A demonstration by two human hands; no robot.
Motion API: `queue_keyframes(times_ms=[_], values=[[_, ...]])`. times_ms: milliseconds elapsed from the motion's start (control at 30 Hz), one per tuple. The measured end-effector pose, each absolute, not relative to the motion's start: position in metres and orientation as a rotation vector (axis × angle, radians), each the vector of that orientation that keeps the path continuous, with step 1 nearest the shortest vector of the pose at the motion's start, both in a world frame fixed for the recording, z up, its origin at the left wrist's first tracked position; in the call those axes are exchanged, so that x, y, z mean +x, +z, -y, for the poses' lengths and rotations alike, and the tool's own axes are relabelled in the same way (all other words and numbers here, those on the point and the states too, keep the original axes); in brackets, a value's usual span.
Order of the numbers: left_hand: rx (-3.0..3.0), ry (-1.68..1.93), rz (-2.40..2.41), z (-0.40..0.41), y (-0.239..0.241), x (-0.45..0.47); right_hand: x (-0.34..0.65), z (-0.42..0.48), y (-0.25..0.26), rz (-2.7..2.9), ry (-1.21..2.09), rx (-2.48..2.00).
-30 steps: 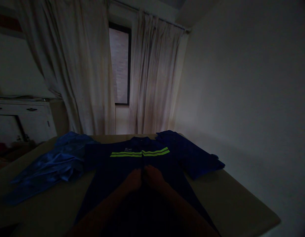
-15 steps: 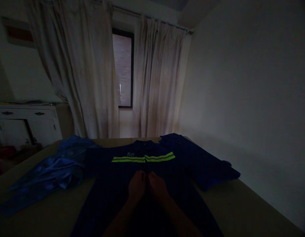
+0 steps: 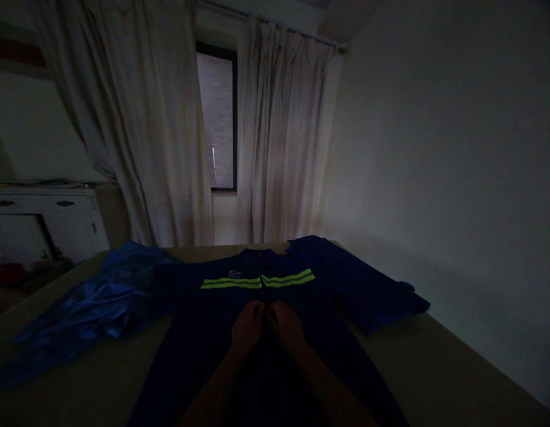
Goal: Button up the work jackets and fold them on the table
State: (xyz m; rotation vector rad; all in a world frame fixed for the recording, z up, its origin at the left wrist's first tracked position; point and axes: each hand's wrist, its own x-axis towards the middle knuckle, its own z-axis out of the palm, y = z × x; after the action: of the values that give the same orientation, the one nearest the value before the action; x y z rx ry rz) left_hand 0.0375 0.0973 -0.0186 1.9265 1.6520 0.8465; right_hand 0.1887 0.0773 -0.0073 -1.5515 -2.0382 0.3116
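A dark navy work jacket [image 3: 199,338] with two yellow-green stripes [image 3: 257,280] across its chest lies flat, front up, on a beige surface [image 3: 435,367]. My left hand [image 3: 247,326] and my right hand [image 3: 283,325] rest side by side on the jacket's front closure, just below the stripes. Both have their fingers curled and pinched at the centre seam. The room is dim, so what the fingertips hold is hard to make out. The jacket's right sleeve [image 3: 368,293] spreads out toward the wall.
A crumpled brighter blue garment [image 3: 88,305] lies on the surface at the left. Pale curtains [image 3: 159,136] hang around a dark window [image 3: 218,115] behind. A white cabinet [image 3: 47,222] stands at the far left. A plain wall [image 3: 457,166] borders the right side.
Both hands have crept a little up the jacket's front toward the stripes, staying together at the seam. The view shifted slightly with my head.
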Motion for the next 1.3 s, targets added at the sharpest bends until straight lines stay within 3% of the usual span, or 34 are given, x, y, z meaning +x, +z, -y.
queue_keyframes(times_ms=[567,767,1000,1300], values=[[2.381,0.652,-1.592,-0.133,-0.020,0.021,0.192,-0.138,-0.007,2.033,0.295,-1.386],[2.404,0.736,-1.588,-0.145,-0.013,0.016,0.182,-0.104,0.000,2.157,0.363,-1.236],[2.411,0.862,-1.574,-0.124,-0.005,0.015,0.183,-0.048,-0.002,2.205,0.346,-1.551],[2.278,0.679,-1.666,-0.075,-0.020,0.006,0.183,-0.059,-0.002,2.123,0.454,-1.528]])
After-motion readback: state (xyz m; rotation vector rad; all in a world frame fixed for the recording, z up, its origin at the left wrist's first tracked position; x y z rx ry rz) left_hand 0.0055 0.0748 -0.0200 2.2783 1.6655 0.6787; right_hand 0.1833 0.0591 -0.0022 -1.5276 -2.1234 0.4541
